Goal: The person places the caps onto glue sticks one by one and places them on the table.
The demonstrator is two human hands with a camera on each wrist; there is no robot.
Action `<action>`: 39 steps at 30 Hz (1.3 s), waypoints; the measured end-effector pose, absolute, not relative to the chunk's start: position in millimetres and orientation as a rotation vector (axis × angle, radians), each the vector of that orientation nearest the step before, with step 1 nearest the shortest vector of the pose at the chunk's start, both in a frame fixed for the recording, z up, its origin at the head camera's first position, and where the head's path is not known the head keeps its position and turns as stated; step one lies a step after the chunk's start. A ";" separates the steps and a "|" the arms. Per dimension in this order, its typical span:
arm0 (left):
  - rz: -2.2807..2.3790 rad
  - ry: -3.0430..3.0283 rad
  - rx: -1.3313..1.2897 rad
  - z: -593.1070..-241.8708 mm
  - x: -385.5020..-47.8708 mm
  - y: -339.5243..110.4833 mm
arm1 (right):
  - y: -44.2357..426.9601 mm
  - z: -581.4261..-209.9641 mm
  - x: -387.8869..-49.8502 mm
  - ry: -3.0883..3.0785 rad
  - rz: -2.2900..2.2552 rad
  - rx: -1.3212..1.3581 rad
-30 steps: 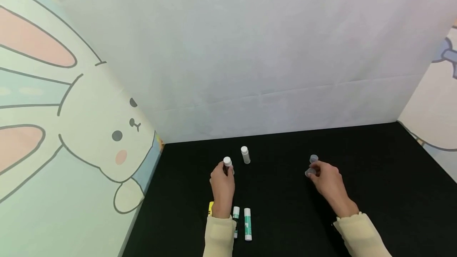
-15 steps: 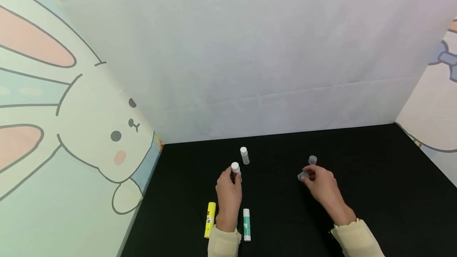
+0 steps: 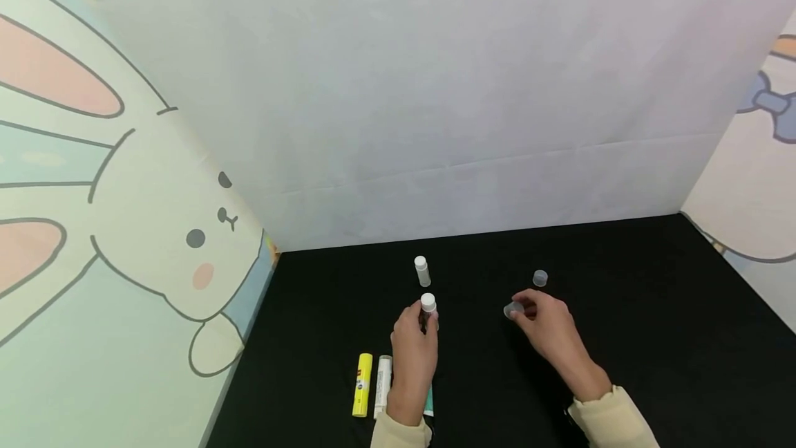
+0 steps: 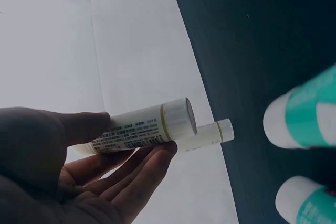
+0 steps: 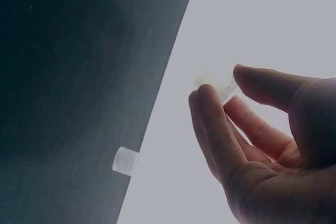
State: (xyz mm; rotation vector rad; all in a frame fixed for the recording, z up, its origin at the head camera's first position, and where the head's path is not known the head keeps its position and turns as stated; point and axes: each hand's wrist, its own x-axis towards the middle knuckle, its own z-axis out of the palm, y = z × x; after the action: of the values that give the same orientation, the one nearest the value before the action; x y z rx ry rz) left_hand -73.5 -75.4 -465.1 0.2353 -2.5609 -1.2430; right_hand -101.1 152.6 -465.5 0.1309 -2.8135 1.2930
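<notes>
1. Thumb and fingers of the left hand (image 3: 414, 358) are bent around a white tube (image 3: 428, 304), so this hand is grasping. The tube is a little below and right of the centre of the head frame, with its cap upward. Whether its base touches the table, I cannot tell.
2. In the left wrist frame, the same tube crosses the middle, and fine print with a barcode is visible on its side.
3. The right hand (image 3: 547, 330) pinches a small clear cup (image 3: 510, 308) between thumb and fingertips, in the lower right part of the head frame.
4. Another clear cup (image 3: 539, 278) is on the black table (image 3: 485, 386), just above the right hand in the frame, apart from the pinched one.
5. A second white tube (image 3: 423, 273) stands upright, slightly above the grasped tube in the frame.
6. At the lower centre, a yellow stick (image 3: 363, 386) lies beside a white stick (image 3: 383, 386); a green stick (image 3: 429, 401) is partly hidden by the left forearm.
7. A rabbit drawing (image 3: 143, 240) covers the left side of the frame.
</notes>
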 end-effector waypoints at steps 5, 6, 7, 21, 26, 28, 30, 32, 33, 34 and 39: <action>-1.264 -2.552 0.180 -463.0 -69.7 -70.7 | 147.3 -460.5 -98.7 -2.803 1.325 0.151; -1.263 -2.551 0.168 -462.8 -69.0 -69.9 | 146.3 -459.6 -98.2 -2.799 1.331 0.153; -1.261 -2.552 0.160 -462.7 -68.4 -69.2 | 145.4 -458.8 -97.8 -2.794 1.336 0.158; -1.229 -2.575 0.096 -466.8 -62.7 -62.9 | 133.7 -454.8 -92.9 -2.737 1.381 0.212; -1.203 -2.586 0.089 -466.4 -60.4 -59.2 | 127.7 -450.1 -92.3 -2.742 1.404 0.221; -1.199 -2.591 0.081 -466.4 -60.3 -58.1 | 125.7 -448.5 -91.8 -2.743 1.405 0.225; -1.206 -2.598 0.072 -466.7 -60.5 -57.6 | 123.9 -447.0 -91.3 -2.738 1.401 0.233; -1.220 -2.614 0.075 -467.2 -61.1 -56.6 | 122.3 -445.8 -91.1 -2.726 1.402 0.242; -1.225 -2.621 0.076 -467.2 -60.9 -56.4 | 121.5 -445.2 -91.0 -2.720 1.409 0.246; -1.231 -2.627 0.078 -467.3 -60.6 -56.2 | 120.6 -444.6 -90.9 -2.716 1.418 0.249; -1.215 -2.643 0.065 -469.7 -59.3 -55.6 | 117.0 -442.9 -89.8 -2.700 1.459 0.262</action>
State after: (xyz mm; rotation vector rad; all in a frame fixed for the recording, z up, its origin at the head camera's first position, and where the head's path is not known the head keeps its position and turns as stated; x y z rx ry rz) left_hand -59.3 -55.6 -469.7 0.0650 -2.6433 -1.2155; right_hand -89.8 117.0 -442.9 0.2620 -2.7001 1.4589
